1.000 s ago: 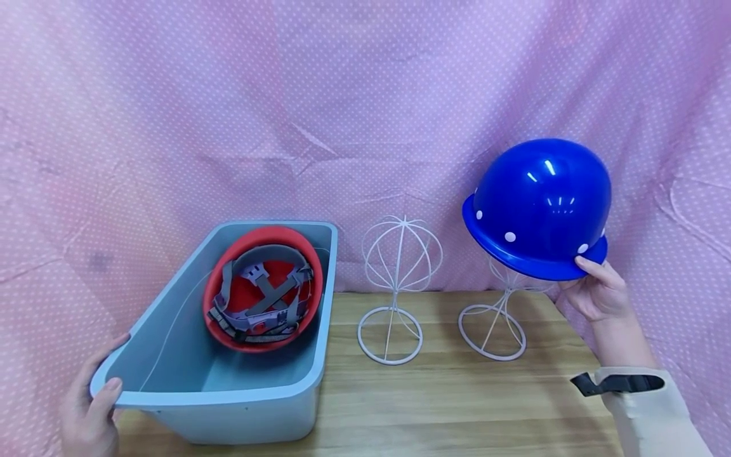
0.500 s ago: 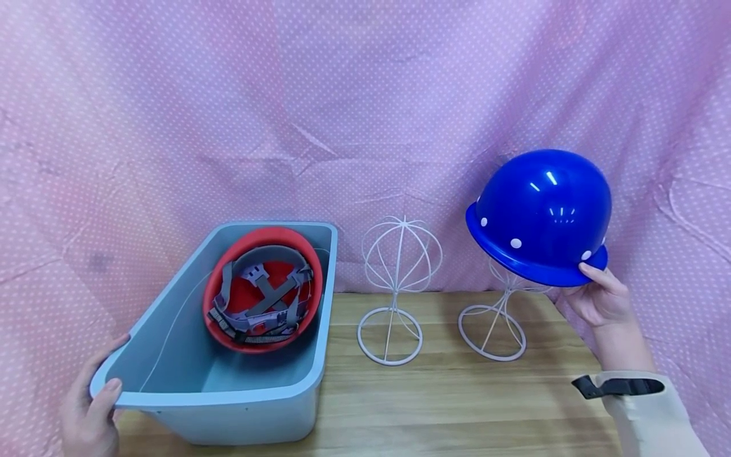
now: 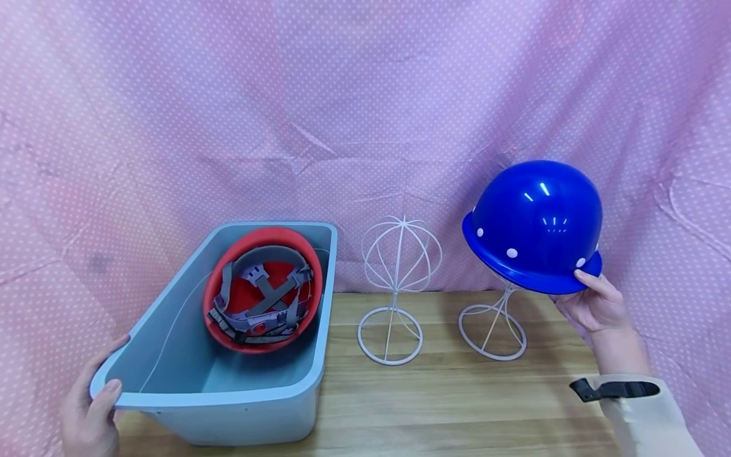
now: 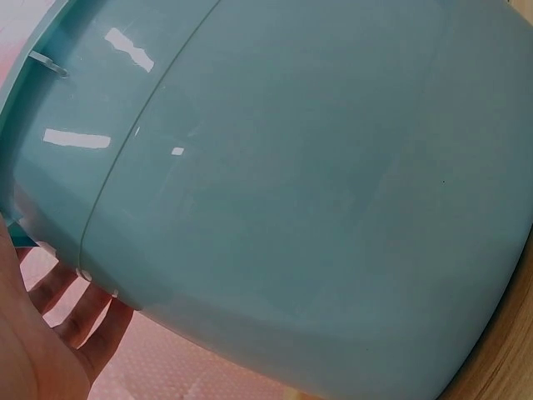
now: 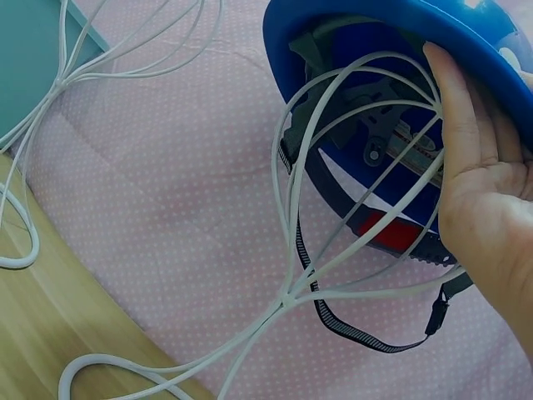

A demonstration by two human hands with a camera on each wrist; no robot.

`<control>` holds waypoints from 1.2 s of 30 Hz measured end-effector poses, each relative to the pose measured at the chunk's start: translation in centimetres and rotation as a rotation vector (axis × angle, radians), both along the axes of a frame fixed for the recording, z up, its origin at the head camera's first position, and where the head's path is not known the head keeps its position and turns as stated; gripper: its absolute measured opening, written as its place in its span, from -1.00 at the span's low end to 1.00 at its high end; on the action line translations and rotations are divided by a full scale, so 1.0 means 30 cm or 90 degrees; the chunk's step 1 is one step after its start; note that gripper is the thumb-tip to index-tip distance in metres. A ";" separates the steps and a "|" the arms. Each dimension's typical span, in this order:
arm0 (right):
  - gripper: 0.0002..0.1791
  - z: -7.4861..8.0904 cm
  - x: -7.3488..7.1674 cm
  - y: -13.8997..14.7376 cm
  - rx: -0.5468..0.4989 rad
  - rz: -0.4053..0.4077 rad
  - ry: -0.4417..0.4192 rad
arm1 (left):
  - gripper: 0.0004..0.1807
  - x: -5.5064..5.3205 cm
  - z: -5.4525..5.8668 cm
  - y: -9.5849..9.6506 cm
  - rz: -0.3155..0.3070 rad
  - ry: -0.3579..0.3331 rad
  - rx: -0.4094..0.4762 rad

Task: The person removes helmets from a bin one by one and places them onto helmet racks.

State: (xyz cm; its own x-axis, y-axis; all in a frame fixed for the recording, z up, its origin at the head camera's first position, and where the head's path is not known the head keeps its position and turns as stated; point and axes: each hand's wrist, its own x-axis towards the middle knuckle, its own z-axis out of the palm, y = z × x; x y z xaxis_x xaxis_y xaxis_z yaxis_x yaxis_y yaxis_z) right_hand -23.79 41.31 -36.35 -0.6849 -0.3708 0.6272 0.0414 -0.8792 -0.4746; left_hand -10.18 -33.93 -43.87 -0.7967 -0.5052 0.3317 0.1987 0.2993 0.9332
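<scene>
My right hand grips the brim of a blue hard hat, thumb on top and fingers underneath. The hat is tilted over the right white wire stand. In the right wrist view the stand's wire ball reaches up into the hat's opening, and a chin strap dangles beside it. My left hand holds the near left corner of a blue-grey plastic tub, thumb over the rim and fingers outside. Inside the tub lies a red hard hat, opening up, its grey straps showing.
A second white wire stand stands bare between the tub and the blue hat. Everything rests on a wooden table. Behind it hangs a pink dotted cloth, close to the table's far edge.
My right hand has lowered the blue hard hat and, lately, shifted it slightly left, so it covers more of the right stand's ball. The left hand and the tub have not moved.
</scene>
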 end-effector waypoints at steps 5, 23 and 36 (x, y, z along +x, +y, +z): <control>-0.27 -0.014 0.006 0.004 0.005 -0.024 -0.012 | -0.40 0.006 0.014 0.015 0.003 0.010 0.010; -0.22 -0.061 0.005 0.025 -0.007 0.006 0.027 | -0.40 0.002 0.005 0.022 0.042 -0.029 -0.012; -0.22 -0.078 0.006 0.039 0.006 0.030 0.036 | -0.39 0.002 0.003 0.027 0.049 -0.028 0.006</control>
